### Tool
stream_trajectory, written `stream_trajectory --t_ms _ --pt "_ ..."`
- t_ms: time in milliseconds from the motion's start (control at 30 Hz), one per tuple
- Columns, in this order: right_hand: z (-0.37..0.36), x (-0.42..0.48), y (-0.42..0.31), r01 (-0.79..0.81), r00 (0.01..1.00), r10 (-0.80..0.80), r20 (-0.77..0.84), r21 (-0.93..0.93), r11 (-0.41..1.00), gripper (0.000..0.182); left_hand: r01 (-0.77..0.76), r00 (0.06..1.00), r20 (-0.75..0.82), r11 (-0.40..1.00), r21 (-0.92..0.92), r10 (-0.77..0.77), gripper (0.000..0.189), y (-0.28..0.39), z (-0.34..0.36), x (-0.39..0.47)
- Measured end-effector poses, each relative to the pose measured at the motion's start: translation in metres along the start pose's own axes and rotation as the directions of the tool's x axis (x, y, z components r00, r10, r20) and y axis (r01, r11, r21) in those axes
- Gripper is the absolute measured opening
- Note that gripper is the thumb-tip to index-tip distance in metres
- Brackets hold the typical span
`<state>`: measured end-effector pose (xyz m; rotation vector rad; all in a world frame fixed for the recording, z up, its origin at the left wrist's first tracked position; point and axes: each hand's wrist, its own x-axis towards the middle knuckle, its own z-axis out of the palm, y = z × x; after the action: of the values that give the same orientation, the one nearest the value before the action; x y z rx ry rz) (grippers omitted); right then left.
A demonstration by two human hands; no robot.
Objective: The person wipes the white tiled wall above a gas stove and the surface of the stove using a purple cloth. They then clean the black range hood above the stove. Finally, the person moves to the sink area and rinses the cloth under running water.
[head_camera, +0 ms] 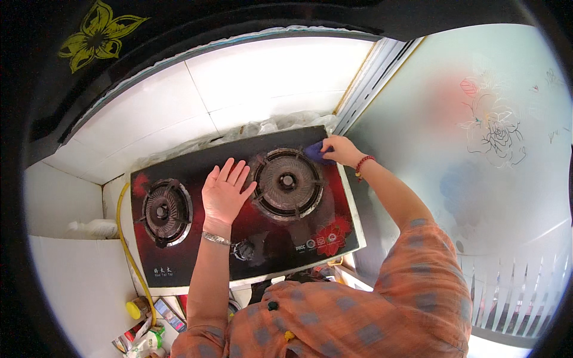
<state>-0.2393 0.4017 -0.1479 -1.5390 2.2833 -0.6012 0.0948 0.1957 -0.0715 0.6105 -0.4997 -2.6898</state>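
My right hand [344,151], with a red beaded bracelet on its wrist, pinches a dark blue cloth [316,152]. The cloth lies at the back right corner of a two-burner gas cooktop [215,268], beside the rim of the right burner [287,197]. Over the middle of the cooktop, my left hand [225,192] is held palm up with its fingers apart and nothing in it. A silver bangle circles that wrist. The left burner [164,212] sits on the far side of my left hand. Near my left forearm is a control knob [244,249].
A yellow gas hose [123,232] runs down the cooktop's left side. Crumpled clear plastic [277,124] lines the tiled wall behind. A frosted glass panel [403,134] stands close on the right. A yellow-lidded jar [136,308] and a phone [170,314] lie at the lower left.
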Motion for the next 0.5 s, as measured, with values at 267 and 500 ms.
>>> stream_trajectory --t_ms 267,500 --pt "-0.004 0.066 -0.011 -0.142 0.987 0.129 -0.092 -0.151 0.978 0.029 -0.026 1.0 -0.005 0.999 -0.021 0.026 0.068 0.003 -0.004 0.0" --pt "0.003 0.137 -0.09 -0.173 0.921 0.146 0.362 0.045 0.984 0.033 -0.106 0.993 -0.061 0.993 -0.058 0.103 0.064 0.02 -0.014 -0.02"
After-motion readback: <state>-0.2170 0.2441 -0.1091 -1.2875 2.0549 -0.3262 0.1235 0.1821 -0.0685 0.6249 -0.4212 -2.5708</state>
